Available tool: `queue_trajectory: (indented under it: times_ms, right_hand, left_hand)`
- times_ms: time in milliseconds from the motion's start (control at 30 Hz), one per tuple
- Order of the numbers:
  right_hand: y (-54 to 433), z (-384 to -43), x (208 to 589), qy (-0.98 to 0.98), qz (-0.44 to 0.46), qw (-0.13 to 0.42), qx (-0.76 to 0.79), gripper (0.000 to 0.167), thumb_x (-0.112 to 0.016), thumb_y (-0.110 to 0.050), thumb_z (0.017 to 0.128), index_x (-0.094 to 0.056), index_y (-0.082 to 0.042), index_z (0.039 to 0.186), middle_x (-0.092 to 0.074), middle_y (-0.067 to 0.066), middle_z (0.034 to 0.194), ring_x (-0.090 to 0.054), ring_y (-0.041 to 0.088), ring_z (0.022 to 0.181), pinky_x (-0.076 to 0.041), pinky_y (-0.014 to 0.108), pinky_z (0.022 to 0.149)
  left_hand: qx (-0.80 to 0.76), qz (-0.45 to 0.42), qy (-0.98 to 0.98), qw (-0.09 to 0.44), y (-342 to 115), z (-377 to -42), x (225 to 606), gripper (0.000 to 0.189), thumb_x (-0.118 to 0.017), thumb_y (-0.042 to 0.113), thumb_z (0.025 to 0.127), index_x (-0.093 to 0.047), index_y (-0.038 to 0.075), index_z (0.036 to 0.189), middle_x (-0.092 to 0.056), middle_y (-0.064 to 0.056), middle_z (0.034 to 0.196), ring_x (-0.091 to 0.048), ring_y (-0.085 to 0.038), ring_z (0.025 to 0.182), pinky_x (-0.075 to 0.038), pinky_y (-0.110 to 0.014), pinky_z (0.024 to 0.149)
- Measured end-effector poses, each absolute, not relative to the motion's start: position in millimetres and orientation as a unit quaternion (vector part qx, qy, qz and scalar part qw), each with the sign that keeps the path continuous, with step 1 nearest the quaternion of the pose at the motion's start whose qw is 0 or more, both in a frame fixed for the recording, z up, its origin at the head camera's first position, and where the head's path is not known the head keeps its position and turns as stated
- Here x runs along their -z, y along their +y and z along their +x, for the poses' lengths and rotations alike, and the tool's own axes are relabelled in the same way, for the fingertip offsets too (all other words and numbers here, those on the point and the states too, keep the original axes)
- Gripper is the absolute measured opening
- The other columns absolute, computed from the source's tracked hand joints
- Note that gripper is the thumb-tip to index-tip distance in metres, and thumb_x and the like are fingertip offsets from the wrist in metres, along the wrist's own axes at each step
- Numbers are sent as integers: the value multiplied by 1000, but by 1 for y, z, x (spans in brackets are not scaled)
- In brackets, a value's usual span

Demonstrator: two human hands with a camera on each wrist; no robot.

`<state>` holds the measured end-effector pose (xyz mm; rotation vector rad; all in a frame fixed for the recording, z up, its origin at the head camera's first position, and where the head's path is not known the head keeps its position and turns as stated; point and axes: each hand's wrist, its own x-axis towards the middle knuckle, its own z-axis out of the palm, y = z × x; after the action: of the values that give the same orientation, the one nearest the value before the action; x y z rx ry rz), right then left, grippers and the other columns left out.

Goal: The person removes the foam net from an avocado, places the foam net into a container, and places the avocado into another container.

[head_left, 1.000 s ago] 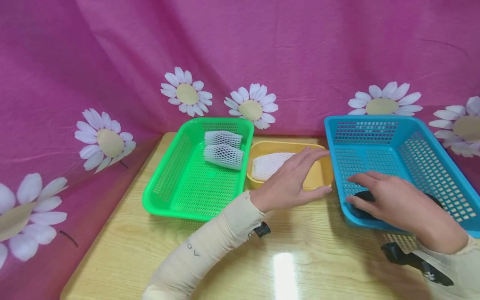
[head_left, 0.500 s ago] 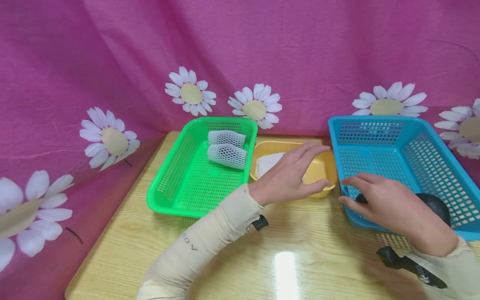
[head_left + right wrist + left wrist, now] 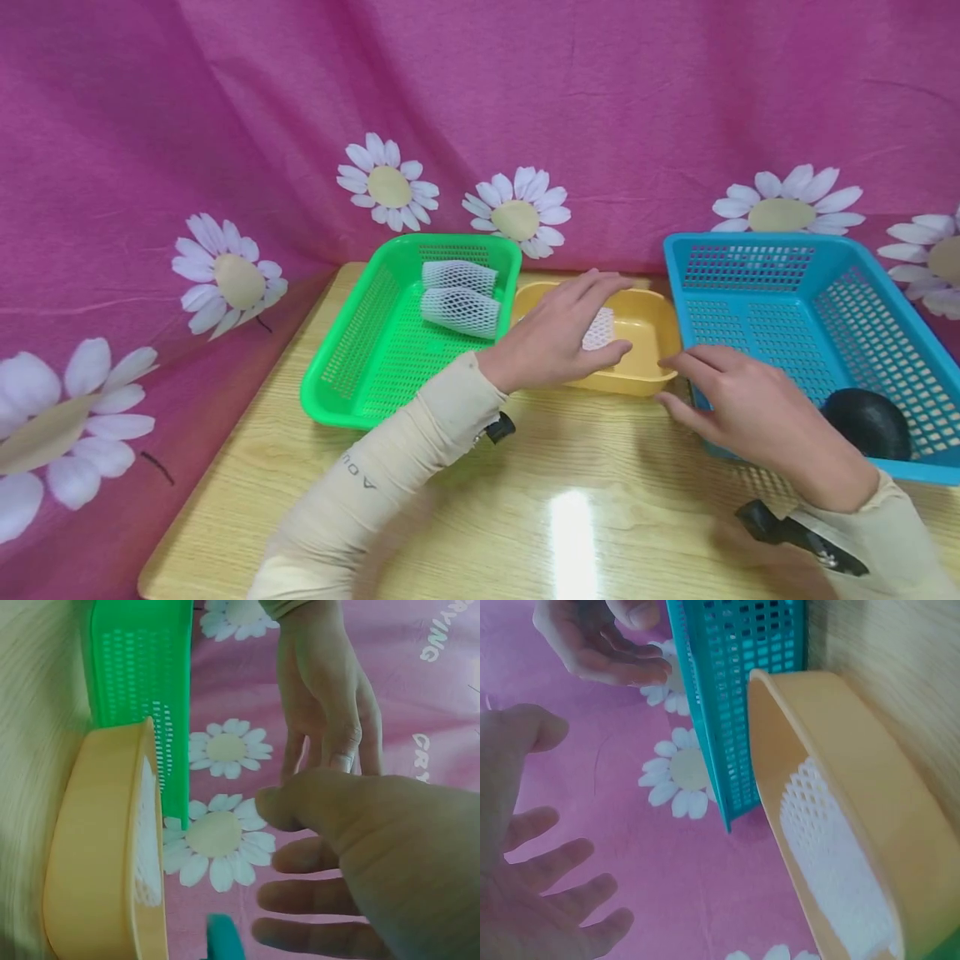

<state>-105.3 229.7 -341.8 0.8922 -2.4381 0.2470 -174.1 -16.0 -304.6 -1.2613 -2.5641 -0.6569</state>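
Both hands empty: left hand (image 3: 555,337) mid-frame in the head view, fingers loosely extended over the yellow tub (image 3: 643,343); right hand (image 3: 753,412) lower right, fingers relaxed, across the near-left rim of the blue basket (image 3: 757,333). White foam net sleeve (image 3: 599,329) lies in the tub, frame center. Risks: right fingertips could snag the tub's right end and shift it; sleeve looks soft, so a one-sided pinch may squash or drop it; bumping the basket could roll the black rounded object (image 3: 868,423), lower right. Hidden: left hand covers part of the sleeve; right hand blocks the basket corner. Can't tell whether right fingertips touch the tub, or what the black object is.
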Motion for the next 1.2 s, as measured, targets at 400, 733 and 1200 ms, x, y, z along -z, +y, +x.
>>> queue_trajectory:
  times_ms: [400, 733, 1200]
  right_hand:
    - [213, -105, 346, -920, 285, 227, -144, 62, -88, -35, 78, -67, -9, 130, -70, 13, 114, -67, 31, 102, -60, 53, 83]
    - [197, -106, 354, -920, 276, 220, -172, 68, -89, -35, 78, -62, -10, 135, -67, 10, 124, -63, 27, 106, -60, 48, 81]
    - [176, -110, 362, -906, 310, 218, -186, 60, -83, -26, 84, -61, -11, 137, -67, 12, 129, -66, 31, 113, -61, 50, 79]
  left_hand:
    - [191, -414, -885, 93, -42, -186, 301, 64, -68, 37, 97, -47, 8, 150, -57, -6, 147, -54, -24, 137, -43, -39, 120]
    - [169, -392, -900, 84, -67, -197, 301, 61, -68, 34, 97, -49, 6, 148, -59, -9, 146, -58, -25, 134, -45, -44, 116]
    - [175, -319, -931, 30, -106, -219, 307, 61, -66, 31, 98, -48, 5, 150, -56, -11, 151, -55, -28, 139, -45, -43, 119]
